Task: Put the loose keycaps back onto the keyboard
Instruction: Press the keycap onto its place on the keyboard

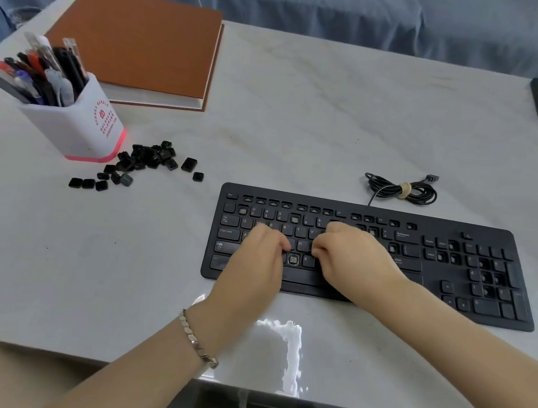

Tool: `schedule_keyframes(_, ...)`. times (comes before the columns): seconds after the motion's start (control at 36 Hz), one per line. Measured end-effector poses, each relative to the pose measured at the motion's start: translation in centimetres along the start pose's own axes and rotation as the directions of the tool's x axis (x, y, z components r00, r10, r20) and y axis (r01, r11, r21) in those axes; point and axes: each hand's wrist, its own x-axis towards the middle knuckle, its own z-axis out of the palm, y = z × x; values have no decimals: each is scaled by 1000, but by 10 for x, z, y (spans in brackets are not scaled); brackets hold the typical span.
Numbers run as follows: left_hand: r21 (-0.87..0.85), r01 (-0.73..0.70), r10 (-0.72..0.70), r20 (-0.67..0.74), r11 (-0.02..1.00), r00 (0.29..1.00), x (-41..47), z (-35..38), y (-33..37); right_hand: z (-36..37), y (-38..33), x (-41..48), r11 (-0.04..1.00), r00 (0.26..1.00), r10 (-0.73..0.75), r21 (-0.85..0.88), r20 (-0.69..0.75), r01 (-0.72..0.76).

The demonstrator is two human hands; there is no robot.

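Bracelet (pixel 198 344) on left wrist, nearest the head camera. Left hand (pixel 256 258) and right hand (pixel 354 260) rest on keyboard (pixel 447 234), fingers curled, tips close together; cannot tell whether they pinch anything. Bare key socket (pixel 293 259) lies between the two sets of fingertips. Loose keycaps (pixel 148 157) heaped well left of left fingers, beside pen cup (pixel 82 129). Coiled cable (pixel 402 189) beyond right fingers.

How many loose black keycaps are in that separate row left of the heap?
3 black plastic keycaps side by side: left keycap, middle keycap, right keycap. None looks hidden.
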Motion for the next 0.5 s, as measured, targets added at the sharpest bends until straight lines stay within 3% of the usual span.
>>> schedule_keyframes(0.17,213,-115,116,7,970,993,4,11,0,-7,3,10,988,994,67,132,83,-77)
schedule_keyframes(0.36,94,-116,128,-139,989,982,3,21,-7,-21,9,21,933,959,113,303,259,-191)
schedule_keyframes(0.5,154,-161,184,-151,975,971,2,26,-12,-20,11,20,896,945,147,365,291,-252)
